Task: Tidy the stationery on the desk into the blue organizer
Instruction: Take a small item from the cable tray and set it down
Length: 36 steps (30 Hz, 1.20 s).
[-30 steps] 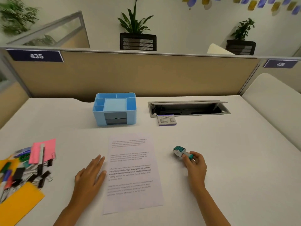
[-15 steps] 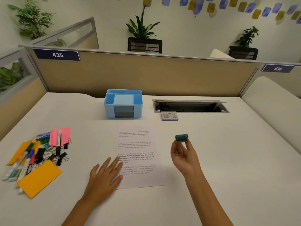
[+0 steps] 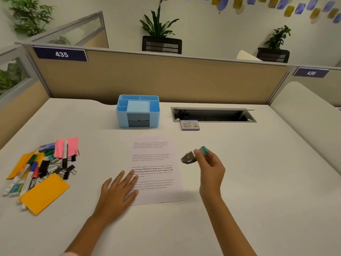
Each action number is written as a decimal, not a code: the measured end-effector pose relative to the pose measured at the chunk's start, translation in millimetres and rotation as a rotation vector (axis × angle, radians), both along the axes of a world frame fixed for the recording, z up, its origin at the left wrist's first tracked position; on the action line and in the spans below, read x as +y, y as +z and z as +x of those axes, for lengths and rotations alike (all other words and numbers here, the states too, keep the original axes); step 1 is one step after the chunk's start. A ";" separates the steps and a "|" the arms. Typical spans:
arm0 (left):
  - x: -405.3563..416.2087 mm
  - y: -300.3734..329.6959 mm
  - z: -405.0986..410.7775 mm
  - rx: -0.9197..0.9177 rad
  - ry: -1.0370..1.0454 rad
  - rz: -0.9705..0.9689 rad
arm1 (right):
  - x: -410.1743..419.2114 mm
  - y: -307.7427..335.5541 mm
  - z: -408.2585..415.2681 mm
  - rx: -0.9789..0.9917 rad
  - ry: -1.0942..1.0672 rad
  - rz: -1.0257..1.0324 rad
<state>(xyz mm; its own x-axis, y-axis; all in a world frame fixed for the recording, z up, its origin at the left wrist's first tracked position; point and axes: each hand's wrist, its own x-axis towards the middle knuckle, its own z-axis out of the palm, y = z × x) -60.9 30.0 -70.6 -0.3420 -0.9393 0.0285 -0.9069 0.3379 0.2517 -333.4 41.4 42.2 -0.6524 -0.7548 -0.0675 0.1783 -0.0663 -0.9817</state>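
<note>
The blue organizer [image 3: 137, 111] stands at the back of the desk, its compartments showing nothing inside. A printed sheet of paper [image 3: 154, 169] lies in front of it. My left hand [image 3: 118, 194] rests flat on the desk, its fingertips on the sheet's left edge. My right hand [image 3: 210, 168] is raised above the desk, right of the sheet, gripping a small teal and metal tool [image 3: 191, 156] that is blurred. A pile of markers, binder clips and sticky notes [image 3: 42, 169] lies at the left.
A small purple-edged box [image 3: 190, 125] lies by an open cable tray slot [image 3: 212, 115] at the back right. A beige partition [image 3: 166, 78] closes off the far edge. An orange card [image 3: 44, 194] lies nearest me in the pile.
My right hand picked the teal tool off the desk and raised it, then turned it so its metal end points left. My left hand stayed on the paper. The view tilted up.
</note>
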 end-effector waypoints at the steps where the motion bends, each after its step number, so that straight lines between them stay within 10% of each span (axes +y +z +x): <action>1: 0.2 0.0 0.0 -0.001 0.002 0.002 | 2.4 -3.0 3.0 0.204 0.000 -0.037; 7: 0.2 -0.8 0.0 -0.005 -0.002 0.007 | 10.6 -14.6 21.8 0.766 -0.017 -0.211; 36: -3.6 -6.1 0.8 -0.089 -0.003 -0.023 | 44.9 -83.4 37.2 0.654 0.170 0.085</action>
<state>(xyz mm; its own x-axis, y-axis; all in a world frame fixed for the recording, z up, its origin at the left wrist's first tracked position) -60.1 26.4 -76.7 -0.3471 -0.9376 0.0195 -0.9242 0.3455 0.1625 -296.2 86.3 -41.2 -0.4518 -0.8601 0.2366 -0.4523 -0.0077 -0.8918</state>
